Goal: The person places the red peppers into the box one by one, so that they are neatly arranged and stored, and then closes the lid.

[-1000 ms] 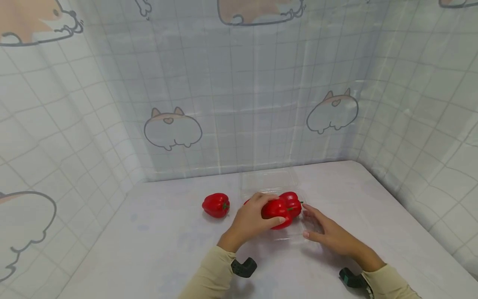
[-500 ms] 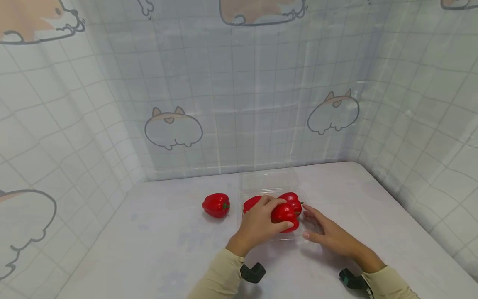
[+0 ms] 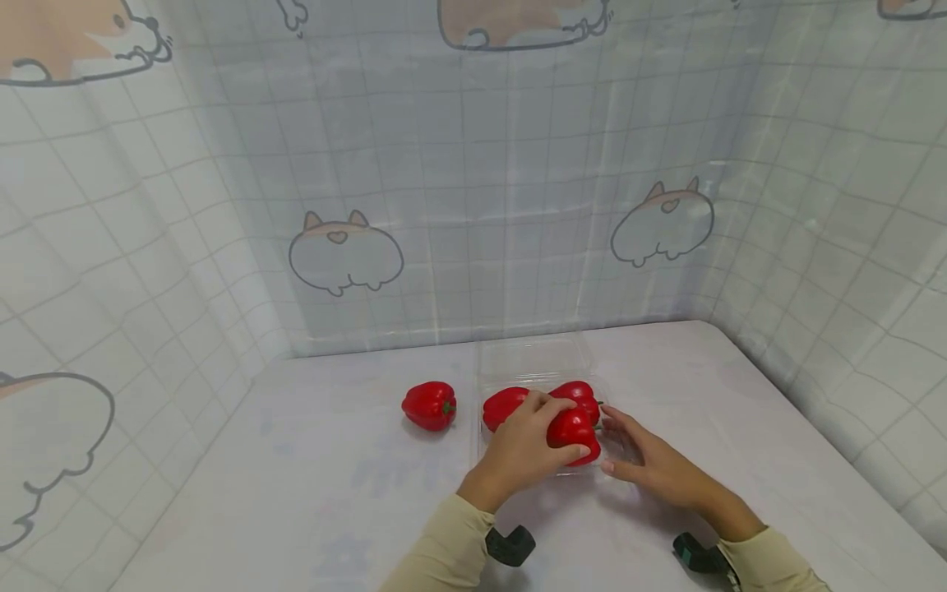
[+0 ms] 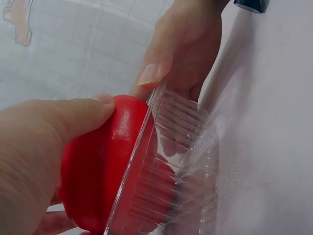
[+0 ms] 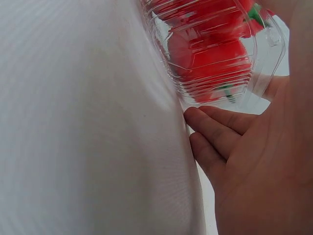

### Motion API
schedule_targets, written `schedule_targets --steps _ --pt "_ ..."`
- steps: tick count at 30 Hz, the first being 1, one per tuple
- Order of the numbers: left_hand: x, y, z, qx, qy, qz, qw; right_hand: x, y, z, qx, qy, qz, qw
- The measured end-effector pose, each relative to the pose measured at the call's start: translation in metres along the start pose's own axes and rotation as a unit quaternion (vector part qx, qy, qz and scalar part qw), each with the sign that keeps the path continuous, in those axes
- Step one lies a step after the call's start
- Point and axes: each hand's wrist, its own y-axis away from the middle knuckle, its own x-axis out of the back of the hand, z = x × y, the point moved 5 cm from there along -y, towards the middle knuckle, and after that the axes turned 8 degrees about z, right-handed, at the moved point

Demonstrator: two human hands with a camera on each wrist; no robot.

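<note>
In the head view my left hand [image 3: 521, 448] grips a red bell pepper [image 3: 575, 436] from above, at the front right of a clear plastic clamshell box [image 3: 536, 358]. The left wrist view has the thumb on the pepper's top and part of the pepper below the box rim [image 4: 128, 171]. Two more red bell peppers lie in the box, one at the left [image 3: 505, 407] and one at the back right [image 3: 575, 395]. My right hand [image 3: 654, 464] is against the box's right side, fingers nearly straight along the ribbed wall [image 5: 215, 81] and thumb at the rim.
Another red bell pepper [image 3: 429, 405] lies on the pale tabletop [image 3: 311, 485], left of the box. The box's lid lies open toward the back. Grid-patterned curtains [image 3: 473, 205] with cartoon dogs enclose the table's back and sides.
My left hand has moved right and slightly nearer the front with its pepper, uncovering the left pepper in the box. My right hand has stayed beside the box.
</note>
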Motion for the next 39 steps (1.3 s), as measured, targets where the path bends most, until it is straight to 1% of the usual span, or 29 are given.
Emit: schedule_targets --steps 4,12,18,23,30,39 --pt "-0.0001 0.0012 0.0009 -0.002 0.001 -0.001 1.0 -0.0003 -0.0004 0.0005 0.001 -0.005 -0.001 1.0" --pt "0.0014 0.004 0.003 -0.03 0.005 -0.008 0.9995 0.0003 -0.0003 -0.0006 0.011 -0.009 0.0 1.0" --pt "0.002 0.0064 0.0033 -0.032 0.004 -0.016 0.9993 0.0003 0.0006 -0.002 0.011 -0.008 0.001 1.0" --pt "0.0018 0.007 0.0055 -0.044 -0.004 -0.021 0.9988 0.0 0.0011 -0.0023 0.005 -0.005 0.003 1.0" --pt "-0.0024 0.0073 0.0064 -0.05 -0.009 -0.039 0.9979 -0.0005 0.003 -0.0018 0.006 -0.007 0.003 1.0" --pt "-0.0046 0.0101 0.0072 -0.067 0.017 -0.054 0.9961 0.0001 0.0036 -0.0039 0.012 0.0 0.012 1.0"
